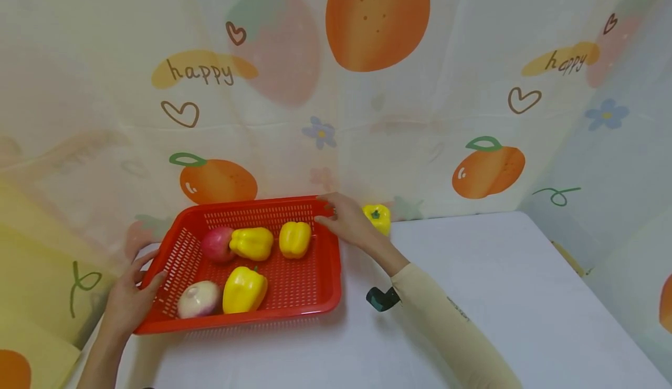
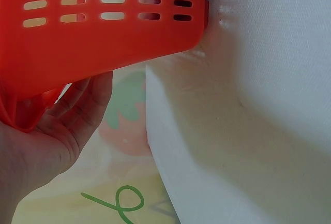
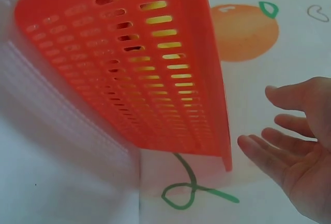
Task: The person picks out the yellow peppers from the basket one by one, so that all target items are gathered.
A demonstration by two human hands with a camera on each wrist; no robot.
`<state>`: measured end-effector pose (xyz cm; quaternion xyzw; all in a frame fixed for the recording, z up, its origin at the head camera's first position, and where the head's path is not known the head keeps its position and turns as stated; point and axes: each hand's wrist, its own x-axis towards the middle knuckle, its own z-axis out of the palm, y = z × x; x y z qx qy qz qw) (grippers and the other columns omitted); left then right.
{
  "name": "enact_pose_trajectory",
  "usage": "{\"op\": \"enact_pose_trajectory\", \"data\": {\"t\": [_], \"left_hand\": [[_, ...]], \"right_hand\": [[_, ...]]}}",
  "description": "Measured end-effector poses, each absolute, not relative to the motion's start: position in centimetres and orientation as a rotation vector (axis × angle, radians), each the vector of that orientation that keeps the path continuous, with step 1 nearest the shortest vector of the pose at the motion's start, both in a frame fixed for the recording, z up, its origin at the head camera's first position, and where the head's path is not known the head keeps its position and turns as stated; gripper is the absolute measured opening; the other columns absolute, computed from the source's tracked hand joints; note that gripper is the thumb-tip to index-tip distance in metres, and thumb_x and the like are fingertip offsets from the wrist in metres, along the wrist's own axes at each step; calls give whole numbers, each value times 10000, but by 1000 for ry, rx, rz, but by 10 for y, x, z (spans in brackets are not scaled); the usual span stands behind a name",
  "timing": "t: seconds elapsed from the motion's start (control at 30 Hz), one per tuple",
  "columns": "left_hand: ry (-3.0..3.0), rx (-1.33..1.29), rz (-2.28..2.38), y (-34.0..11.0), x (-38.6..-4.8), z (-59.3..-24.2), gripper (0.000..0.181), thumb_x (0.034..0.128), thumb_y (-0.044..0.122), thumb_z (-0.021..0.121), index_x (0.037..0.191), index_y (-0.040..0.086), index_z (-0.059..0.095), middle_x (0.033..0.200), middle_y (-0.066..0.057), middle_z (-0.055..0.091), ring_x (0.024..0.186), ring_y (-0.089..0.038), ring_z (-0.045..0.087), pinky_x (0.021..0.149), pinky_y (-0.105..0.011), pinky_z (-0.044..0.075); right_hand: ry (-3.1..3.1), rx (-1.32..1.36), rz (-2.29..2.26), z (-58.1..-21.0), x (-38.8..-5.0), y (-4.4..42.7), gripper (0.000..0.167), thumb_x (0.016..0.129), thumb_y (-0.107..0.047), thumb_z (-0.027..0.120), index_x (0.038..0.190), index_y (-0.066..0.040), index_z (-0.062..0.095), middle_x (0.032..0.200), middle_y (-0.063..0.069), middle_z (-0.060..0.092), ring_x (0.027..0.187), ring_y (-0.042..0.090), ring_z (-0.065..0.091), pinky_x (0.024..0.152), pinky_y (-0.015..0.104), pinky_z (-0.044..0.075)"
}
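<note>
A red plastic basket [image 1: 328,295] with slotted walls stands on the table. Inside lie several yellow bell peppers [image 1: 245,290], a round pinkish-red fruit or vegetable [image 1: 217,245], partly covered by one pepper, and a white and purple turnip-like bulb [image 1: 199,300]. At the basket's left end, my left hand [image 1: 130,295] grips the rim, its thumb toward the inside and its fingers on the outer side. My right hand [image 3: 297,146] is just off the far right corner, fingers spread and apart from the rim, holding nothing. Another yellow bell pepper [image 1: 379,218] sits behind my right wrist, partly hidden.
The white table [image 1: 472,284] extends to the right of the basket. A patterned curtain [image 1: 378,161] with fruit prints hangs close behind the basket. A small dark device [image 1: 382,298] is at my right sleeve.
</note>
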<state>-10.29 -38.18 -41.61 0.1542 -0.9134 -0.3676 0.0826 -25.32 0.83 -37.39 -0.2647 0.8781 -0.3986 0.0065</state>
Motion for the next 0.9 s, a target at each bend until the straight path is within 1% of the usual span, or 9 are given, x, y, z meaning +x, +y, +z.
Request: {"op": "enact_pose_trajectory", "data": {"t": [0.2, 0.47, 0.63, 0.9], "left_hand": [[-2733, 472, -1095, -382, -103, -417, 576, 1018, 272, 519, 1511, 46, 322, 1164, -350, 535, 841, -325, 602, 596, -350, 567], [-2716, 393, -1055, -381, -102, -417, 533, 1020, 232, 518, 1483, 22, 359, 1100, -347, 571, 767, -266, 610, 544, -259, 505], [-2711, 378, -1053, -381, -101, -417, 526, 1021, 228, 516, 1479, 21, 363, 1114, -363, 562, 797, -310, 616, 543, -250, 500], [-2704, 384, -1046, -381, -101, -417, 526, 1018, 223, 523, 1475, 14, 369, 1096, -359, 568, 778, -303, 615, 537, -249, 500]], "right_hand": [[2745, -837, -1209, -370, -254, 1, 486, 945, -197, 667, 1379, -41, 517, 1366, 149, 548, 1186, 308, 574, 940, 380, 506], [2732, -799, -1139, -370, -256, -7, 490, 956, -230, 651, 1397, -67, 509, 1370, 132, 547, 1194, 285, 562, 954, 385, 493], [2733, -813, -1111, -372, -256, -11, 485, 961, -229, 644, 1396, -62, 509, 1380, 141, 536, 1196, 285, 562, 963, 384, 488], [2729, -817, -1097, -372, -255, -17, 490, 961, -226, 643, 1399, -58, 501, 1377, 142, 530, 1196, 284, 556, 967, 379, 488]]}}
